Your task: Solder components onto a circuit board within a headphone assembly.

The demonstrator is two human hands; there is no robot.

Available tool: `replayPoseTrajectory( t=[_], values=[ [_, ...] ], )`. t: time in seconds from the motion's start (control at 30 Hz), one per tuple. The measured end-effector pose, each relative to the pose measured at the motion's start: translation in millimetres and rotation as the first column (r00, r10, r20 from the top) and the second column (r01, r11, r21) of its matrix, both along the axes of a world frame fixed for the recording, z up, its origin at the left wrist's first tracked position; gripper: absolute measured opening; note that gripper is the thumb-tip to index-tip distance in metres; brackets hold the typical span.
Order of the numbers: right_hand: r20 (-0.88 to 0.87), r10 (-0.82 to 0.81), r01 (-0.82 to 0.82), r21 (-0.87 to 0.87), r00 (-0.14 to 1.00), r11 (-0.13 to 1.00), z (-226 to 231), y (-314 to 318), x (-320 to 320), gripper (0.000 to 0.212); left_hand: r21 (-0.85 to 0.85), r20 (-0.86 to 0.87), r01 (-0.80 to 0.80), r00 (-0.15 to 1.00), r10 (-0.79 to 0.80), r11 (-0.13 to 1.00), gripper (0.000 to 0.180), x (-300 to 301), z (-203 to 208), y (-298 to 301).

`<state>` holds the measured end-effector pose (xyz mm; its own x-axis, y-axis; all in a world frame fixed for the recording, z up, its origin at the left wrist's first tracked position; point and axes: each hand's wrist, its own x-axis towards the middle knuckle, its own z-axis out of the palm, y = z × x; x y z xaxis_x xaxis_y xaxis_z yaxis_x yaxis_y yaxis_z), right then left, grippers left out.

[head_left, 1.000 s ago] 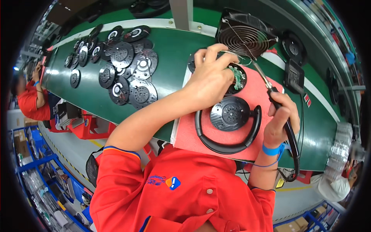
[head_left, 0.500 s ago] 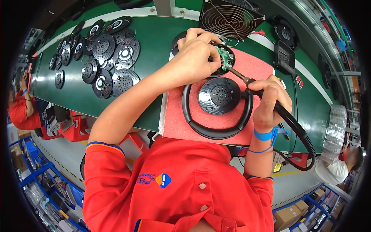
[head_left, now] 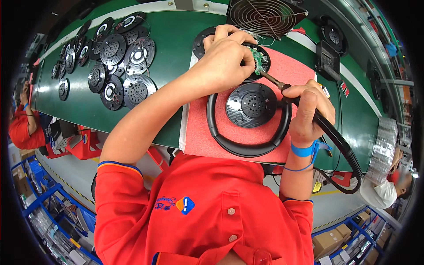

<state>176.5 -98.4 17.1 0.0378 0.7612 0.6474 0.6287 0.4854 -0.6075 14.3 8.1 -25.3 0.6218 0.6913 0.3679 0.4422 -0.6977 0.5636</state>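
Head view: where is your green circuit board (head_left: pixel 259 61)?

It sits inside a black round housing (head_left: pixel 267 56). Right of the board, your right hand (head_left: pixel 309 112) is wrapped around the soldering iron (head_left: pixel 336 138), its tip at the board's near edge; whether it touches, I cannot tell.

And your other hand?

Your left hand (head_left: pixel 227 59) curls over the board's left side, fingers bunched. They hide whatever lies under them, so I cannot tell whether they grip anything.

What should worry you?

A slip, I'd say. With your fingers just beside the board, a hot tip skidding left could burn you, or bridge neighbouring contacts. A tug on the iron's cord might cause it.

Anything farther out?

Nearer you than the board lie a perforated black disc (head_left: pixel 251 105) and a curved headband (head_left: pixel 245 150); a dropped tip could scorch either.
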Motion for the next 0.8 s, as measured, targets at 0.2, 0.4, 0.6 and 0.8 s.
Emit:
replayPoseTrajectory(
  t=[0.2,0.4,0.6,0.8],
  values=[
    [-0.011,0.002,-0.001,0.004,1.0,1.0,-2.4,1.1,0.3,0.042,0.05,0.062,0.003,0.998,-0.006,0.999,0.007,0.8,-1.4,-0.7],
    [-0.006,0.008,-0.008,-0.007,1.0,1.0,-3.9,1.4,-1.0,0.041,0.06,0.054,-0.001,0.999,-0.003,0.998,0.008,-0.8,-2.9,-1.7],
    [-0.011,0.009,-0.009,0.012,1.0,1.0,-1.6,1.8,-2.3,0.041,0.069,0.06,0.0,0.998,-0.004,0.998,0.008,-1.0,0.3,-2.1],
    [-0.008,0.012,-0.012,0.01,1.0,1.0,-3.9,0.5,0.0,0.043,0.068,0.053,-0.002,0.999,-0.002,0.998,0.008,0.5,-3.6,-1.5]
  ],
)
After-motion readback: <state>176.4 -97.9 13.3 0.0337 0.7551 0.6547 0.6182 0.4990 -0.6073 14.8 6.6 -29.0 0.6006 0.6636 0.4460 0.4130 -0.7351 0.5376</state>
